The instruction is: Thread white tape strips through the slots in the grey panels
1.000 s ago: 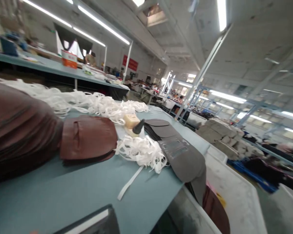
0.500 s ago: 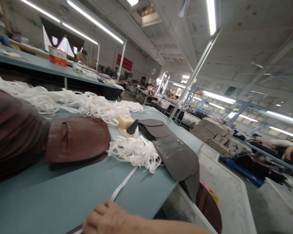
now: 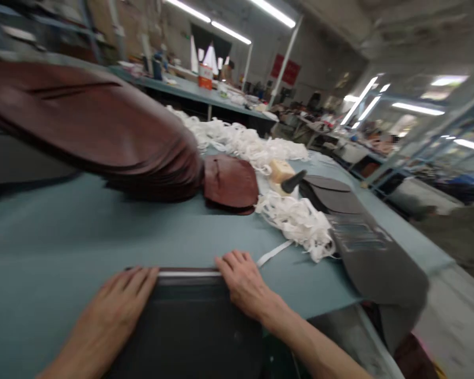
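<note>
While the left hand (image 3: 108,308) and right hand (image 3: 240,281) lie open and flat, fingers spread along the top edge of a stack of dark panels (image 3: 185,331), the stack sits on the blue-green table (image 3: 35,237) near white elastic tape (image 3: 296,223); writing on the red wall sign (image 3: 285,68) is unreadable.

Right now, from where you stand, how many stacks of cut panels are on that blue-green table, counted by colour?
Brown panel stacks: 2 (large brown stack, small brown stack)
Dark grey panel stacks: 2 (long grey stack, nearest grey stack)
Total: 4
</note>
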`<state>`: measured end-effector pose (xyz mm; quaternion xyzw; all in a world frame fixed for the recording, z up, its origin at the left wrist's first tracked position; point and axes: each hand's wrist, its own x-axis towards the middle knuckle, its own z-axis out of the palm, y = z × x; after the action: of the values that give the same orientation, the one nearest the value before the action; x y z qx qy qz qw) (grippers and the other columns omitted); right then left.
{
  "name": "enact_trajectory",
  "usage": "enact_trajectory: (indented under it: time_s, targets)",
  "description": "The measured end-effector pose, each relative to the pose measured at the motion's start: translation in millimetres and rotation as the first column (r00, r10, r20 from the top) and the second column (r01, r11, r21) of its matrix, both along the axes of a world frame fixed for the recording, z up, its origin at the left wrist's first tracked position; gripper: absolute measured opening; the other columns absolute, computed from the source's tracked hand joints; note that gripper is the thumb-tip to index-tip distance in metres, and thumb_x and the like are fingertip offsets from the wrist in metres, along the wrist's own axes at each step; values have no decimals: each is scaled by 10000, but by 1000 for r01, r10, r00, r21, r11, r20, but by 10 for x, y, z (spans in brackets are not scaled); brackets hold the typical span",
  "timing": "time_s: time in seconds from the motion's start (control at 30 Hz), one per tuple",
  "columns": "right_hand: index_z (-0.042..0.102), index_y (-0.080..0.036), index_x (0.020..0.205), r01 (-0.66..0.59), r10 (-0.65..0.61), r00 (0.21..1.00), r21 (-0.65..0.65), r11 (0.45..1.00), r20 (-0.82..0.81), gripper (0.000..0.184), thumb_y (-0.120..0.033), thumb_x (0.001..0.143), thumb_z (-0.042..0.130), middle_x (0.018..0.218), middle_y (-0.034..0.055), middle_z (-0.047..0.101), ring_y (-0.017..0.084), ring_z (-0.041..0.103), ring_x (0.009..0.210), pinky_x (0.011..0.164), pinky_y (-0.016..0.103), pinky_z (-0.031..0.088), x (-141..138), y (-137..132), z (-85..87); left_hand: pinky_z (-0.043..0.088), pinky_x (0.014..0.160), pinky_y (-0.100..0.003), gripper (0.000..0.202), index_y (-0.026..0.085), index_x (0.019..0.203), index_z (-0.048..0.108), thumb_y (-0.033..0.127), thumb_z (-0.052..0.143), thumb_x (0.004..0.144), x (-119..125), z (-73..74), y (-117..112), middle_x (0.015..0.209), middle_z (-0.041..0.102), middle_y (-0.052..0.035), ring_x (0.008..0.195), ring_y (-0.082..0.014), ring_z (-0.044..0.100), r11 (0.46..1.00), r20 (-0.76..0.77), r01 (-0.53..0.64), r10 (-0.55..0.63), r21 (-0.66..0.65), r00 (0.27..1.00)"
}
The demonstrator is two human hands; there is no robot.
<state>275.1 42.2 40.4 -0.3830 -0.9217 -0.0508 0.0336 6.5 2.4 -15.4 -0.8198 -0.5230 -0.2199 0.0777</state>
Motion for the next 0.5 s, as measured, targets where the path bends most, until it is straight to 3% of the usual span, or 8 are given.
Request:
enact_trajectory:
  time_s: [0.1,0.27,0.4,0.5]
  targets:
    - [506,-115,1200,-49,49,998,-16,999,-42,369,-105,831,515,1021,110,568,236,473,904,765,369,403,-233,-68,-125,433,957,-481,526,227,1293,512,41,302,848,-105,42,-228,1196,596,-127,1126,-289,545,991,-176,-117,105,-60,979]
    - [566,-94,1148,-79,81,996,41,996,-37,298,-73,859,494,982,122,581,252,482,916,791,384,406,-138,-143,-291,397,1003,-463,464,149,1292,501,35,329,875,-3,128,-189,1252,566,-144,1202,-293,497,973,-232,-200,171,-111,958]
    - [613,-120,1051,-62,71,995,122,991,-75,213,-108,919,446,967,116,594,247,496,927,796,384,395,-35,-141,-357,370,1040,-439,408,132,1252,510,47,322,899,-45,131,-264,1269,555,-133,1237,-249,466,974,-59,-173,166,-145,984]
    - [618,-119,1038,-64,83,989,153,986,-122,202,-133,932,447,982,119,599,245,502,929,805,384,394,-28,-133,-391,381,1030,-412,323,168,1188,533,108,358,922,-123,136,-430,1234,562,-103,1199,-218,479,962,124,-220,241,-162,963]
